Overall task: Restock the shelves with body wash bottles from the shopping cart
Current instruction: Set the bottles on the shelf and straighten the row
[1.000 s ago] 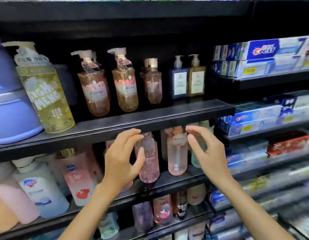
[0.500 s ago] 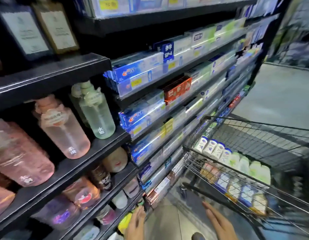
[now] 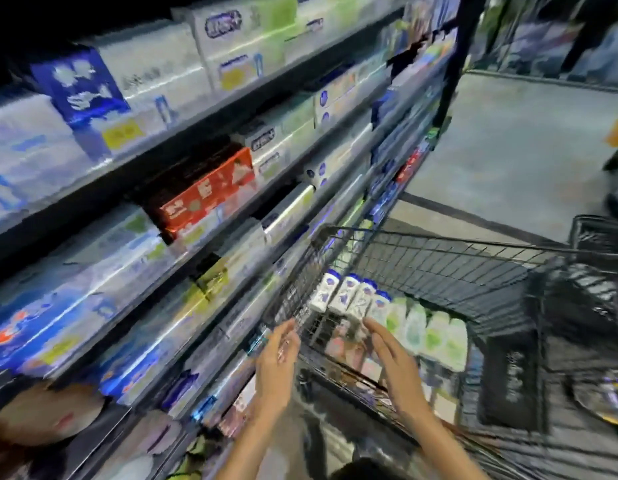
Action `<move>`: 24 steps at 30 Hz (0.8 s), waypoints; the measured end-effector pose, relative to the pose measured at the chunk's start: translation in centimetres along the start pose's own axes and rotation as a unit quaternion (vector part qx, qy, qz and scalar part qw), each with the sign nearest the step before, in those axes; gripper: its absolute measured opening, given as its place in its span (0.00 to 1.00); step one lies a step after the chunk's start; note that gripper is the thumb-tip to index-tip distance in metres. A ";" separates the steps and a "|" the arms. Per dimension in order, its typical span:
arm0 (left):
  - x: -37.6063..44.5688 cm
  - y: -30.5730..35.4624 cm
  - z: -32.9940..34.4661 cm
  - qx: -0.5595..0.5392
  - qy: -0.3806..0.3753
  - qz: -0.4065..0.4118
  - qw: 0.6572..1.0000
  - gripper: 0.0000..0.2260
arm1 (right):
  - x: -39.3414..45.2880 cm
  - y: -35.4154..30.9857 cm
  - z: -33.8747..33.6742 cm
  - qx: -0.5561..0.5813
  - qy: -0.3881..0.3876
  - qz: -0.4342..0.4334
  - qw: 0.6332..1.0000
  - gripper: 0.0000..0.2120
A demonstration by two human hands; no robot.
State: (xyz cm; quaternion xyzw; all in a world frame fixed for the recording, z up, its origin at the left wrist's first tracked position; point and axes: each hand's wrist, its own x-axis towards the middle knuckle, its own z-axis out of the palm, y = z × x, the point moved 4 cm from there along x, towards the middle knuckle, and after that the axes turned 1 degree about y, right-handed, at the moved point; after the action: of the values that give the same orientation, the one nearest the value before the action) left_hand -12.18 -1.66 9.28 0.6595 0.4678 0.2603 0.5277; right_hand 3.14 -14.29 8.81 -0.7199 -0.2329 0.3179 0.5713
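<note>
Two open grips, left hand (image 3: 278,355) and right hand (image 3: 392,355), reach empty toward my shopping cart (image 3: 439,268). Body wash bottles (image 3: 352,297) lie at 12 o'clock. Risk: motion blur suggests haste; fingers may strike the wire rim.

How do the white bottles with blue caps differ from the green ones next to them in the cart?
The white bottles have blue caps and blue-marked labels; the green bottles are pale green all over. The white bottles sit nearer the shelves, the green bottles further right. Both rows lie tilted inside the shopping cart, just beyond the open left hand and right hand.
</note>
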 end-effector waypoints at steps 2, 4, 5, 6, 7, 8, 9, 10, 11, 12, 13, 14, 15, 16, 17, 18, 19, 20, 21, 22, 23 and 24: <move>1.8 0.0 2.6 0.005 -0.018 -0.008 1.000 0.13 | 2.5 0.7 -1.7 0.014 0.000 0.015 1.000 0.15; 3.0 0.2 4.5 0.021 -0.032 -0.002 0.999 0.14 | 4.1 1.6 -3.0 0.041 0.000 0.036 0.998 0.14; 3.6 0.2 5.4 0.033 -0.037 0.006 0.999 0.14 | 4.8 2.2 -3.6 0.056 0.003 0.049 0.997 0.14; 4.3 0.2 6.1 0.043 -0.042 0.007 0.998 0.14 | 5.3 2.8 -4.0 0.065 0.006 0.061 0.996 0.14; 5.0 0.3 6.8 0.050 -0.048 0.008 0.998 0.13 | 5.8 3.4 -4.3 0.068 0.006 0.074 0.995 0.14; 5.8 0.4 7.4 0.058 -0.053 0.010 0.997 0.12 | 6.2 4.0 -4.6 0.068 0.004 0.085 0.994 0.14; 6.6 0.5 8.0 0.063 -0.061 0.015 0.996 0.12 | 6.5 4.7 -4.8 0.067 0.003 0.094 0.993 0.14; 7.4 0.5 8.5 0.062 -0.073 0.013 0.995 0.11 | 6.8 5.2 -5.0 0.066 0.005 0.106 0.992 0.15; 8.2 0.2 9.1 0.058 -0.090 0.004 0.994 0.11 | 7.0 5.7 -5.2 0.063 0.007 0.115 0.991 0.16; 9.1 -0.1 9.7 0.055 -0.107 -0.012 0.993 0.13 | 7.4 6.0 -5.4 0.058 0.011 0.121 0.991 0.17; 10.2 -0.4 10.2 0.055 -0.116 -0.020 0.992 0.15 | 7.8 6.4 -5.5 0.058 0.019 0.131 0.990 0.19; 11.2 -0.8 10.7 0.064 -0.117 -0.021 0.991 0.16 | 8.2 6.9 -5.7 0.059 0.029 0.146 0.987 0.19; 12.4 -1.4 11.2 0.073 -0.119 -0.015 0.990 0.15 | 8.7 7.3 -5.8 0.060 0.039 0.158 0.985 0.19; 13.4 -2.0 11.6 0.086 -0.122 -0.015 0.989 0.12 | 9.0 7.5 -5.8 0.057 0.048 0.166 0.983 0.18; 14.6 -3.0 12.2 0.093 -0.135 -0.022 0.986 0.11 | 9.6 8.0 -5.8 0.053 0.059 0.176 0.981 0.18; 15.8 -4.2 12.9 0.105 -0.152 -0.035 0.982 0.11 | 10.2 8.5 -5.8 0.051 0.070 0.188 0.978 0.18; 16.9 -5.4 13.4 0.117 -0.163 -0.044 0.979 0.12 | 10.8 9.0 -5.6 0.051 0.078 0.197 0.976 0.18; 18.0 -6.6 13.9 0.138 -0.174 -0.054 0.974 0.13 | 11.4 9.6 -5.3 0.051 0.085 0.204 0.974 0.19; 19.1 -8.1 14.5 0.157 -0.186 -0.060 0.968 0.13 | 12.0 10.4 -4.9 0.050 0.092 0.210 0.972 0.19; 20.0 -9.4 15.1 0.177 -0.199 -0.069 0.961 0.13 | 12.6 11.2 -4.5 0.050 0.099 0.219 0.969 0.18; 20.8 -10.8 15.8 0.192 -0.213 -0.077 0.955 0.14 | 13.2 12.1 -4.0 0.050 0.107 0.227 0.967 0.16; 21.5 -12.2 16.4 0.202 -0.231 -0.086 0.948 0.15 | 13.9 13.0 -3.4 0.049 0.115 0.234 0.964 0.14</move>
State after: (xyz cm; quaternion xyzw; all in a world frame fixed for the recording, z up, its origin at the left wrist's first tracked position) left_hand 6.58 10.14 -10.43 0.7515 0.4312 -0.0456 0.4973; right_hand 14.81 -9.93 -6.00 -0.7570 0.0255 0.3693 0.5384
